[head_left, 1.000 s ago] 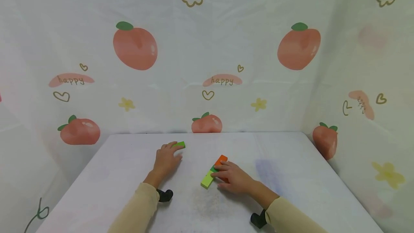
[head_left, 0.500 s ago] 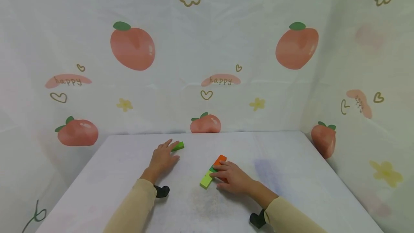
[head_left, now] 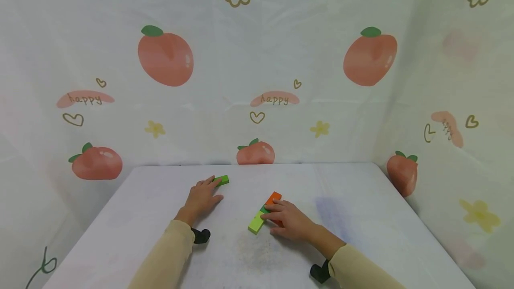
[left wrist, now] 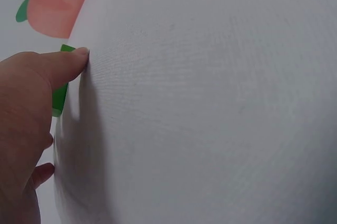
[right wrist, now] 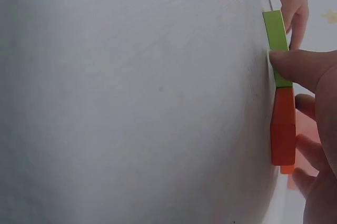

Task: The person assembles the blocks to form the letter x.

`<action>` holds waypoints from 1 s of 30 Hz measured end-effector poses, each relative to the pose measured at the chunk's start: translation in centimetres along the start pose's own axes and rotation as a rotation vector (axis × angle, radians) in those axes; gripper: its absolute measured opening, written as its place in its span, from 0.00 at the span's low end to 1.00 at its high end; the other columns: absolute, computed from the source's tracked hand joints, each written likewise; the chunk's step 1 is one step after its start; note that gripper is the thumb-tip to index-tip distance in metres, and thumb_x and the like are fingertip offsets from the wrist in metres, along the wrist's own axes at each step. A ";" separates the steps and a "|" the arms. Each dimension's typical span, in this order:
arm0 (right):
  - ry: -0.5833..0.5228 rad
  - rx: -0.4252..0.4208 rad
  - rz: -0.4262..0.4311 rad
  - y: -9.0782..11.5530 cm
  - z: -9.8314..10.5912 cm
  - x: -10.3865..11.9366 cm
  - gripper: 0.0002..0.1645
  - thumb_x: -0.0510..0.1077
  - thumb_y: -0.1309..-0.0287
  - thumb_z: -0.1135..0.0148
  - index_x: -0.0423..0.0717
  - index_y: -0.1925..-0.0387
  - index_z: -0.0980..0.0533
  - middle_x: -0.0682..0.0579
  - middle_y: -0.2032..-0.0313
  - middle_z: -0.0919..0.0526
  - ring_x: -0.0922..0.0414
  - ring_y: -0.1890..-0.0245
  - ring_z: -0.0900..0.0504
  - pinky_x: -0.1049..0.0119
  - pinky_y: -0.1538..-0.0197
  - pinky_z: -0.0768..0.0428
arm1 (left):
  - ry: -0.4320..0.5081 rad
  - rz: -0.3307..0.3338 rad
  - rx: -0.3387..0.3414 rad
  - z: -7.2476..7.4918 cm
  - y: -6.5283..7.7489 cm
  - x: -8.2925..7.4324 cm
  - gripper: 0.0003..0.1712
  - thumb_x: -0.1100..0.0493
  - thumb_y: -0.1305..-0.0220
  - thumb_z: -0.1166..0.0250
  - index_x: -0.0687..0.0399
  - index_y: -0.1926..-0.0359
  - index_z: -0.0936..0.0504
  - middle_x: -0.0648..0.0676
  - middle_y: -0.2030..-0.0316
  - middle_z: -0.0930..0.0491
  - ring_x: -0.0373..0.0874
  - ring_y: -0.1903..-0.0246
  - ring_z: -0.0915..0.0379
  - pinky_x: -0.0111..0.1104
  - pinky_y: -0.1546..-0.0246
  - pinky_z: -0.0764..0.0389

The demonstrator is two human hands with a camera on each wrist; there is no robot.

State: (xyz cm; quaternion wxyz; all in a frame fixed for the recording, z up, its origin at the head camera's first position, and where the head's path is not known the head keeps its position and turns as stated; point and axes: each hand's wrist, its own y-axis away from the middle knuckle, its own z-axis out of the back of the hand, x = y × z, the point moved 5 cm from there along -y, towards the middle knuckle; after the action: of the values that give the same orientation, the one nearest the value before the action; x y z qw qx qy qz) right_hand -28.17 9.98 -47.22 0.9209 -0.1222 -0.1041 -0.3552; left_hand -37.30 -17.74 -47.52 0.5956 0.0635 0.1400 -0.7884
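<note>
Near the far edge of the table, a green block (head_left: pixel 225 180) lies partly under the fingertips of my left hand (head_left: pixel 201 198). The left thumb stands apart from the index finger, and in the left wrist view it hides part of the green block (left wrist: pixel 59 99). My right hand (head_left: pixel 295 223) rests its fingers on a slanting row of blocks. A lime block (head_left: pixel 256 223) is at the near end, a darker green block (head_left: pixel 263 209) in the middle and an orange block (head_left: pixel 274 197) at the far end. Orange-red block faces (right wrist: pixel 283 142) also show below the right hand in its wrist view.
The white table (head_left: pixel 225 258) has a bluish stain (head_left: pixel 332 217) on the right and a grey smudge nearer the front. A printed fruit-pattern cloth (head_left: pixel 209 115) hangs behind it and along the sides. Black wrist cameras (head_left: pixel 320 273) sit on both arms.
The left hand's fingers lifted slightly off the green block half a second ago and now touch it again. The right hand and the row of blocks have stayed in place.
</note>
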 end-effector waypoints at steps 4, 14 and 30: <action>-0.008 -0.016 0.021 0.1 0.0 0.1 0.28 0.48 0.42 0.31 0.55 0.39 0.23 0.49 0.35 0.29 0.43 0.32 0.38 0.47 0.35 0.38 | -0.010 0.017 0.021 -0.2 0.0 0.2 0.34 0.48 0.37 0.35 0.53 0.32 0.31 0.63 0.31 0.38 0.66 0.36 0.42 0.59 0.42 0.39; -0.066 0.001 0.003 0.2 0.1 0.1 0.29 0.47 0.42 0.31 0.54 0.38 0.24 0.48 0.34 0.30 0.42 0.31 0.41 0.47 0.36 0.37 | 0.011 0.021 -0.010 -0.1 0.0 0.2 0.31 0.50 0.38 0.33 0.52 0.36 0.26 0.61 0.33 0.35 0.62 0.36 0.41 0.57 0.43 0.37; -0.084 0.009 -0.033 0.2 -0.1 0.1 0.29 0.47 0.41 0.32 0.54 0.38 0.25 0.50 0.34 0.31 0.44 0.30 0.42 0.47 0.35 0.38 | 0.045 -0.008 -0.043 -0.4 0.1 0.2 0.29 0.48 0.38 0.33 0.59 0.41 0.24 0.60 0.36 0.31 0.58 0.35 0.41 0.53 0.39 0.37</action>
State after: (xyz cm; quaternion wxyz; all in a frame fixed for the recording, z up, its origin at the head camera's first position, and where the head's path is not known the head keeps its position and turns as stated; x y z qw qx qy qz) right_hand -27.99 10.04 -47.30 0.9102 -0.1313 -0.1462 -0.3645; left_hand -37.25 -17.84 -47.93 0.5903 0.0677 0.1706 -0.7860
